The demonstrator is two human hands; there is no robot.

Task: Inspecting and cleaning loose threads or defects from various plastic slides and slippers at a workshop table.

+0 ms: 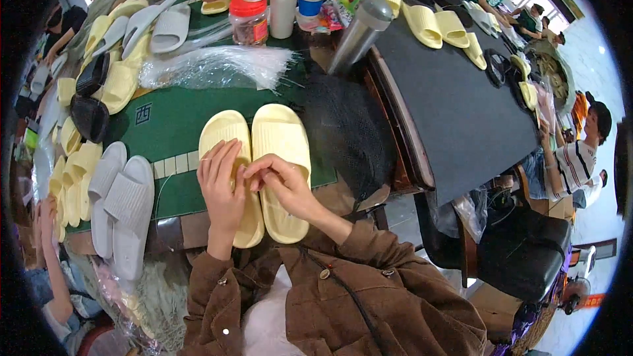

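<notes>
A pair of pale yellow slide slippers stands side by side in front of me, toes pointing away. On the strap of the left slipper [225,125] lies my left hand [219,188], its fingers stretched out over the ribbed top. My right hand [287,188] rests over the right slipper [282,133], with thumb and fingers curled together near the gap between the two. Whatever sits in that pinch is too small or hidden to name. Beyond the slippers spreads a bundle of thin clear plastic strands [217,68].
Two grey slippers [130,191] lie to my left, near more yellow and black ones. A steel flask [362,33], a red-lidded jar [249,21] and paper cups stand farther off. Black netting-like strands [349,128] drape on the right. Other people sit around the tables.
</notes>
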